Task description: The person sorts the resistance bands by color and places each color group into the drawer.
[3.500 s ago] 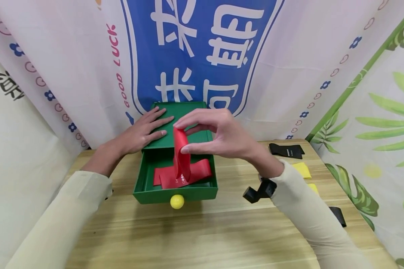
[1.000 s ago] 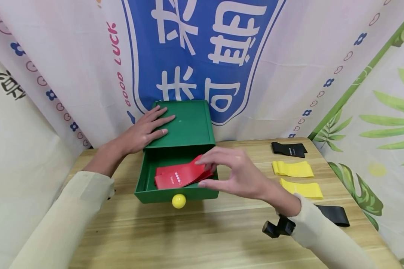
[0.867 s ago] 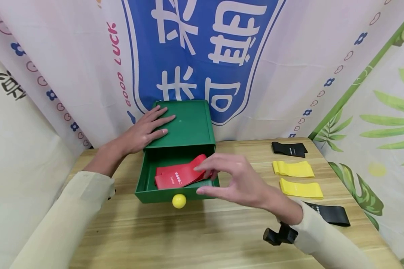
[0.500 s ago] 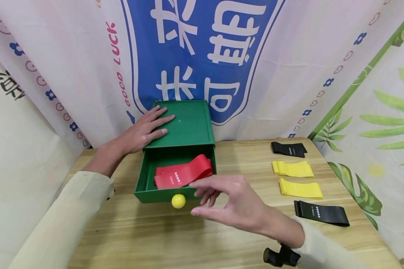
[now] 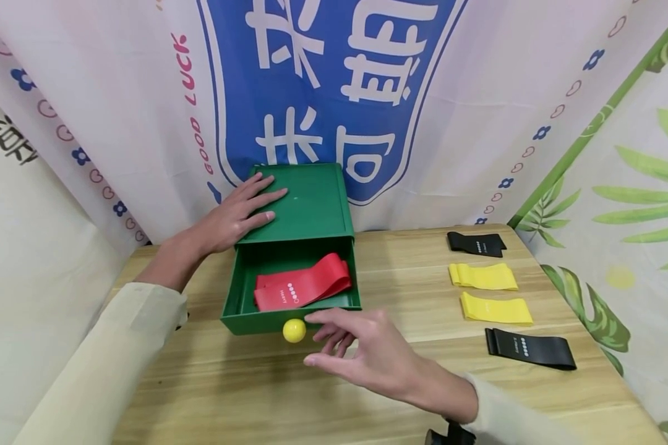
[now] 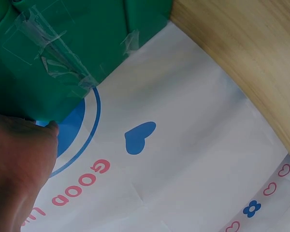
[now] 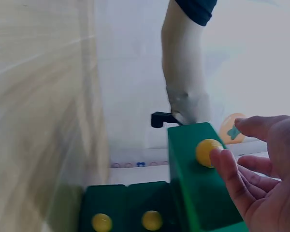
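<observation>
A green drawer cabinet (image 5: 317,207) stands at the back of the table, its top drawer (image 5: 245,324) pulled out. Inside the drawer lie folded red resistance bands (image 5: 289,287), the upper one printed "Heavy". My left hand (image 5: 239,213) rests flat on the cabinet's top with fingers spread; in the left wrist view that hand (image 6: 21,162) is at the cabinet's edge. At the drawer's front, my right hand (image 5: 370,355) holds nothing, thumb and index finger apart just right of the yellow knob (image 5: 294,330). From the right wrist, a fingertip overlaps this knob (image 7: 208,152).
On the table's right lie a black band (image 5: 477,244), two yellow bands (image 5: 484,276) and another black band (image 5: 530,349). Below the pulled-out drawer, two closed drawers show yellow knobs (image 7: 151,220) in the right wrist view. A printed curtain (image 5: 434,154) hangs behind.
My right hand has let go of the red band in the drawer, drawn back over the front edge and moved down and left to the knob. The left hand stays put.
</observation>
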Demonstrator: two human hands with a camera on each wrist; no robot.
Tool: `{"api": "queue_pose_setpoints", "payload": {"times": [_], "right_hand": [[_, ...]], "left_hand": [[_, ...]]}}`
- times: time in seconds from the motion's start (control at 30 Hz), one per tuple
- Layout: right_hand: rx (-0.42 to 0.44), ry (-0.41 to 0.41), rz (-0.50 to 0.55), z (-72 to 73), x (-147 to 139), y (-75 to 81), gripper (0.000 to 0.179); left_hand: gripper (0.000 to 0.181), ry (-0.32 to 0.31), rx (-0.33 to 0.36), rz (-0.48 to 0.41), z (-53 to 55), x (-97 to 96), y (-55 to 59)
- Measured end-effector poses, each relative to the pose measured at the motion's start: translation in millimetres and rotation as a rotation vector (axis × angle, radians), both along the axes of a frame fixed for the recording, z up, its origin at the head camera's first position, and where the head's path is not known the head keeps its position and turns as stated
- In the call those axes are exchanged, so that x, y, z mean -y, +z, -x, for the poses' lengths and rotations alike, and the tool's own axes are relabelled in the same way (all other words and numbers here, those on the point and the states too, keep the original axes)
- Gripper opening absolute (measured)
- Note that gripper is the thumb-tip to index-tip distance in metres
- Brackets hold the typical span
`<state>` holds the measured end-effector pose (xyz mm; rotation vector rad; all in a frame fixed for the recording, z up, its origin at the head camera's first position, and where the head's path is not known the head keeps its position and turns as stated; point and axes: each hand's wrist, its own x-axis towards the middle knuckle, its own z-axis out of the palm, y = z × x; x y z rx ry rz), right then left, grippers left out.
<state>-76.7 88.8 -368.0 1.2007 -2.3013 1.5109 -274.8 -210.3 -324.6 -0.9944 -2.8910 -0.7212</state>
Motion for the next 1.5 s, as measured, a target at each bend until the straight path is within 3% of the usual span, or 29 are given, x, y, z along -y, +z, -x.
{"api": "queue_pose_setpoints", "payload": {"times": [0.2, 0.33, 0.47, 0.87, 1.5], "right_hand": [[0.01, -0.029, 0.006, 1.3, 10.3, -16.2, 0.043], [-0.034, -0.03, 0.047, 3.4, 17.1, -22.2, 0.04], [-0.09, -0.037, 0.096, 5.1, 22.1, -25.6, 0.037], [-0.119, -0.091, 0.133, 12.4, 28.3, -29.3, 0.031], [0.08, -0.149, 0.198, 39.1, 34.2, -26.5, 0.026]], "left_hand": [[0.059, -0.002, -0.003, 0.001, 0.4, 0.3, 1.0], [0.059, 0.004, -0.002, 0.001, 0.0, 1.1, 1.2], [0.059, -0.002, -0.005, 0.001, -0.5, 1.6, 0.9], [0.06, -0.015, -0.006, 0.011, -2.5, 2.4, 1.6], [0.058, -0.013, 0.002, 0.004, -2.4, 2.5, 0.6]]}}
